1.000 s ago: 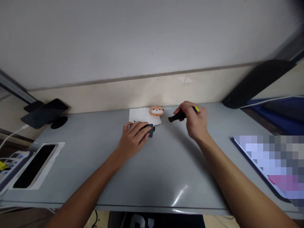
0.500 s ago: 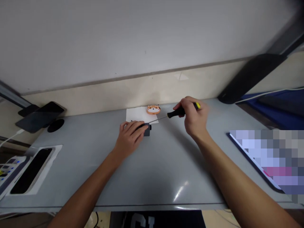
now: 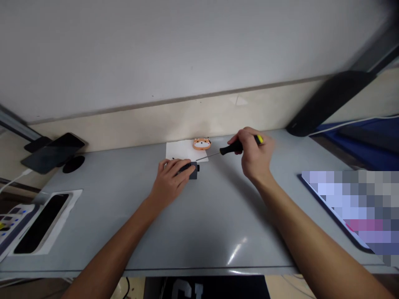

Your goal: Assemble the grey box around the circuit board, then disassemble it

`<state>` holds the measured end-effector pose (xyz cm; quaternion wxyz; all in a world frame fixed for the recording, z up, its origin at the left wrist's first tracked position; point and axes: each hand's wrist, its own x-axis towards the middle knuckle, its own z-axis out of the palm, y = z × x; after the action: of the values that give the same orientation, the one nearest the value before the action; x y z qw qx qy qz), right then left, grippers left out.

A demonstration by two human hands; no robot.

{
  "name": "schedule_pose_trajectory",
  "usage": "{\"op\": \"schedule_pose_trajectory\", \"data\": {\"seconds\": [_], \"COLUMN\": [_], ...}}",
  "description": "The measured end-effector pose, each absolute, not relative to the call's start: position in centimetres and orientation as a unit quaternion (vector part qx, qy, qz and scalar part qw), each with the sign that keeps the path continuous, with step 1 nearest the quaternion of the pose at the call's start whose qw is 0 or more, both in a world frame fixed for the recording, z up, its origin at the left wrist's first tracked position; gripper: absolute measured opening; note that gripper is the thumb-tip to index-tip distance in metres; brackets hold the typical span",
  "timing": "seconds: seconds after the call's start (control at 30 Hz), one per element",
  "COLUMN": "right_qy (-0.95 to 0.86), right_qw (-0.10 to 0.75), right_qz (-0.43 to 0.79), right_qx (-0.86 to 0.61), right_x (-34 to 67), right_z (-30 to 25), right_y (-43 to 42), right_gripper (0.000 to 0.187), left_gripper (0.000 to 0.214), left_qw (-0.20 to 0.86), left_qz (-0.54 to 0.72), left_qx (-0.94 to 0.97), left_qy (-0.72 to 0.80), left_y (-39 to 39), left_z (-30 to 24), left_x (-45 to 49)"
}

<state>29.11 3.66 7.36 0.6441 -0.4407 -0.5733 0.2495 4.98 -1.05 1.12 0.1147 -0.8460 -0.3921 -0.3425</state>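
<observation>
Grey box (image 3: 193, 173), small, sits on the desk (image 3: 205, 236) toward the back edge, roughly midway between left and right ends, just in front of the white paper (image 3: 179, 149). Overlap with paper: can't tell, fingers in the way. Black knob (image 3: 198, 167) sticks out of its right side, uncovered.

Left hand (image 3: 171, 176) comes in from the front edge, laid over the box's left part; probably there to stop it sliding or turning. That grip leaves the right end bare, likely for tool access. Screwdriver (image 3: 230, 147) held slanted, handle up and to the right, thin shaft down-left to the box's top right area; the slant presumably gives reach past the left fingers. Tip looks at or just above the box; contact unclear.

Hands: left is part closed, fingers bent and close together over the box, thumb side toward the front edge. Right hand (image 3: 253, 153) is wrapped around the screwdriver handle, closed, raised above the desk, yellow handle end poking out behind the grip.

Nearby: orange case (image 3: 201, 144) with an animal face, on the paper's right side close to the desk's back edge. Phone (image 3: 42, 224) lies near the front left corner.
</observation>
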Motion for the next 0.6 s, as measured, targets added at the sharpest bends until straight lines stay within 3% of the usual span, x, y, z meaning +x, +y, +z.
{"op": "schedule_pose_trajectory", "data": {"seconds": [0.4,0.6], "right_qy": [-0.538,-0.529], "right_qw": [0.674,0.650], "right_qz": [0.263,0.316], "right_qx": [-0.433,-0.444], "right_x": [29.7,28.7], "right_z": [5.7,5.4], "right_y": [5.3,4.7], "right_gripper": [0.034,0.034], "left_gripper": [0.040,0.027], "left_qw": [0.038,-0.119], "left_qz": [-0.362,-0.406], "left_qx": [-0.838,-0.792], "left_qy": [-0.407,-0.441], "left_y": [-1.4,-1.1], "left_z": [1.4,1.7], "left_x": [3.1,0.4]}}
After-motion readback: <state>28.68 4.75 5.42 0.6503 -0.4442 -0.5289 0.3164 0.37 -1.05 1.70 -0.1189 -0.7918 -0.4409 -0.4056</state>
